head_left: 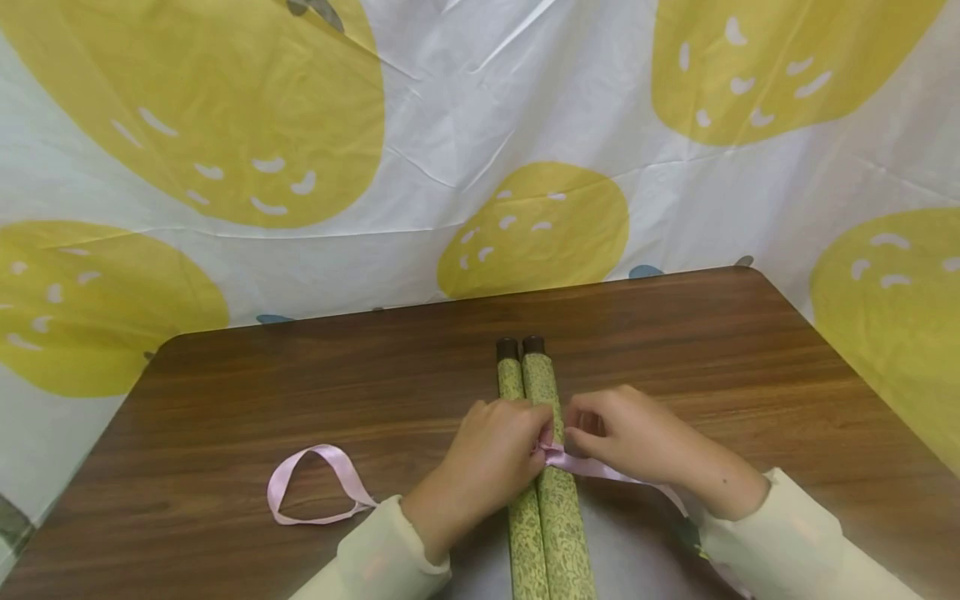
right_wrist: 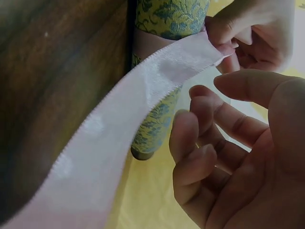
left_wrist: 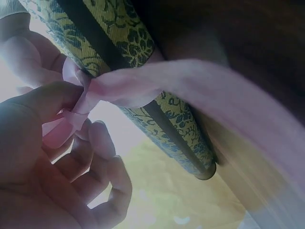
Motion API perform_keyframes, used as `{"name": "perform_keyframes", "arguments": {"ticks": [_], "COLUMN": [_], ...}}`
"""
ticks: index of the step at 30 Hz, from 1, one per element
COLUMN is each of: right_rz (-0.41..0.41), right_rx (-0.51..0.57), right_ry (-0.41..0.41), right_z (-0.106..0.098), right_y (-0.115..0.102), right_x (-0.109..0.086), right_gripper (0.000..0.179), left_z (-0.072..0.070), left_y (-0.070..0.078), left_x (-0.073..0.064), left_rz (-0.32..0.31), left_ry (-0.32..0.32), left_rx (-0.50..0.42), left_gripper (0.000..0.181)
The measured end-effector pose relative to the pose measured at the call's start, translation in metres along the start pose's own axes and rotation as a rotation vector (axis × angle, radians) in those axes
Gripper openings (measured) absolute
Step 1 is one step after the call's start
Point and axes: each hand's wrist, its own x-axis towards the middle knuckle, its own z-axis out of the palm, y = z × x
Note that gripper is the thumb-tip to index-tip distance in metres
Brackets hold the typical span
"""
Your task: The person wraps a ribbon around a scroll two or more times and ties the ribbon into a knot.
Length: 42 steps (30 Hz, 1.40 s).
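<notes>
A scroll rolled from both ends into two side-by-side rolls [head_left: 564, 533], yellow-green with a dark floral pattern, lies lengthwise on the table. Pink satin ribbon [head_left: 600, 469] wraps around it and crosses in a gathered knot on top. My left hand [head_left: 487, 442] lies over the left roll, its thumb and fingers pinching the ribbon at that knot; the left wrist view shows the bunched ribbon [left_wrist: 88, 95] at the thumb tip. Just right of the knot, my right hand [head_left: 633, 433] hovers with loosely bent fingers and nothing between them. One ribbon tail [right_wrist: 114, 119] runs out beneath it.
At the left, the other ribbon end forms a loop [head_left: 279, 492] on the brown wooden table [head_left: 225, 400]. Dark knobs [head_left: 533, 343] cap the far ends of the rolls. A white curtain with yellow fruit shapes [head_left: 540, 225] hangs behind the table's far edge.
</notes>
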Motion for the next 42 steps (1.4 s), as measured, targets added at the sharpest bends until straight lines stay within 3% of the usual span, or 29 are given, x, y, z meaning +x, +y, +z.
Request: {"name": "perform_keyframes", "arguments": {"ticks": [7,15,23,28,35,42], "right_rz": [-0.037,0.052,0.103,0.106,0.117,0.126], "right_rx": [0.170,0.435,0.605,0.652,0.700,0.713], "right_ry": [-0.049,-0.159,-0.213,-0.211,-0.218,-0.222], "right_z": [0.003,0.005,0.007,0.007,0.007,0.006], "right_y": [0.009,0.014,0.020,0.022,0.023,0.023], "right_x": [0.004,0.008,0.010,0.009,0.008,0.008], "right_gripper": [0.012,0.023,0.020,0.021,0.023,0.022], "left_z": [0.001,-0.002,-0.004,-0.005,-0.003,-0.003], "left_y": [-0.001,-0.002,-0.003,-0.004,-0.004,-0.003], "left_x": [0.001,0.002,0.001,0.000,0.000,0.000], "left_rz": [0.052,0.091,0.085,0.083,0.125,0.123], "left_ry": [0.069,0.097,0.100,0.109,0.140,0.125], "left_rx": [0.052,0.098,0.084,0.058,0.077,0.091], "left_gripper": [0.027,0.033,0.030,0.030,0.031,0.014]}}
